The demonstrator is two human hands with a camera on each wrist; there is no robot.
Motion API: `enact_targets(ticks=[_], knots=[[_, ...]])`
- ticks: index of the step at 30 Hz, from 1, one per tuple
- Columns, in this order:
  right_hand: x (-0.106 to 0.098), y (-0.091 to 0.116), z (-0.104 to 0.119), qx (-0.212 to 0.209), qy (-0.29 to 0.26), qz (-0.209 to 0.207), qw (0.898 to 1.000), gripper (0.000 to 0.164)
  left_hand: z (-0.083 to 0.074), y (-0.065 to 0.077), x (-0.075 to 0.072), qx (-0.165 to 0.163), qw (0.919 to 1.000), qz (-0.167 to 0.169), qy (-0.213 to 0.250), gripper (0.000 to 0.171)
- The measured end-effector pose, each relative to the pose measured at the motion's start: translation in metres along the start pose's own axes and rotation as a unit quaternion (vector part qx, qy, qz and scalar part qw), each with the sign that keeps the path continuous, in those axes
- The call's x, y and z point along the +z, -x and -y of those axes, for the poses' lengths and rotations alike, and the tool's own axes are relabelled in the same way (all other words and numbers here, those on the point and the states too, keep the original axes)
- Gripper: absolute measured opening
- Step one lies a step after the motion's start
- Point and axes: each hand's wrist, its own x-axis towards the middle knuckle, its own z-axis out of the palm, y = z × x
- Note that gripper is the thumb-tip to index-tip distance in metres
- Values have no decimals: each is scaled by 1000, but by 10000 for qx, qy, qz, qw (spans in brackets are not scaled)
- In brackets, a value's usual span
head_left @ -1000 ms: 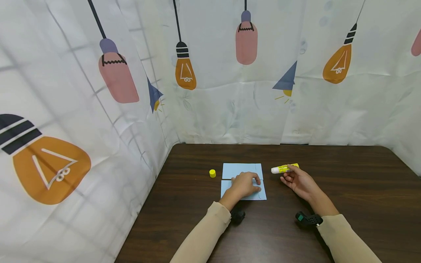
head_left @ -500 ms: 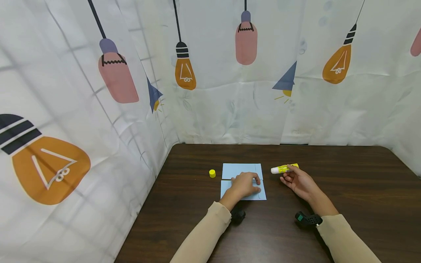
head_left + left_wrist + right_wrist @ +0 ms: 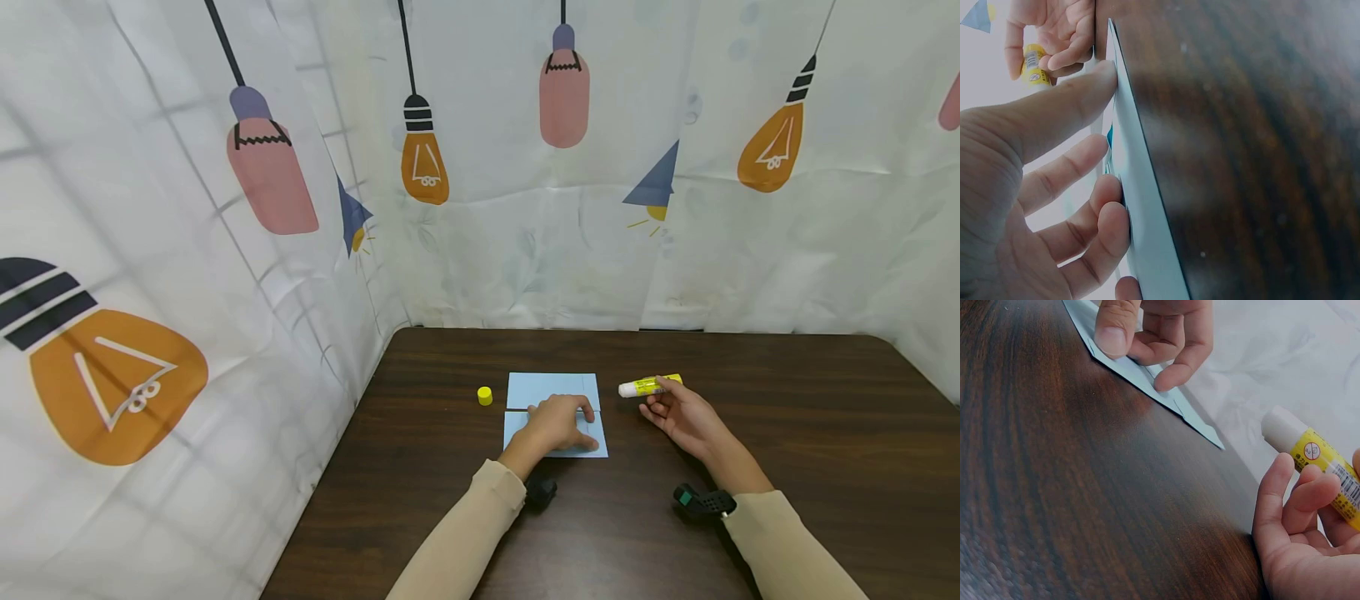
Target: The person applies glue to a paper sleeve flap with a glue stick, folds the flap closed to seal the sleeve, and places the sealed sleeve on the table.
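Note:
Two light blue paper pieces lie one behind the other: a far piece (image 3: 551, 383) and a near piece (image 3: 514, 425), with a thin dark line between them in the head view. My left hand (image 3: 556, 422) rests on the near one, thumb spread toward its front right corner and fingertips on the paper. In the left wrist view, that thumb touches the paper (image 3: 1138, 187) by its edge. My right hand (image 3: 686, 422) holds a yellow glue stick (image 3: 640, 387) just right of the papers, white end pointing left. The right wrist view shows the glue stick (image 3: 1329, 465) between thumb and fingers.
A small yellow cap (image 3: 484, 396) stands left of the papers. Everything lies on a dark brown wooden table (image 3: 615, 533). White curtains (image 3: 487, 275) with printed lamps hang behind it and along its left side.
My left thumb has spread slightly toward the front right corner of the near paper. The right hand and the glue stick stay in place.

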Motion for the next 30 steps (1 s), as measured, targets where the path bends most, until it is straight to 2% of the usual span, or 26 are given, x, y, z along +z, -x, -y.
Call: enact_targets(ticks=[10,30], knots=[[0,0,0,4,3,-2,10000,30,2,-2,2,79,9998,170,-69,43],[-1,0,0,-17,27,46,10000,28,4,-1,-1,285,9993,223,-85,44]])
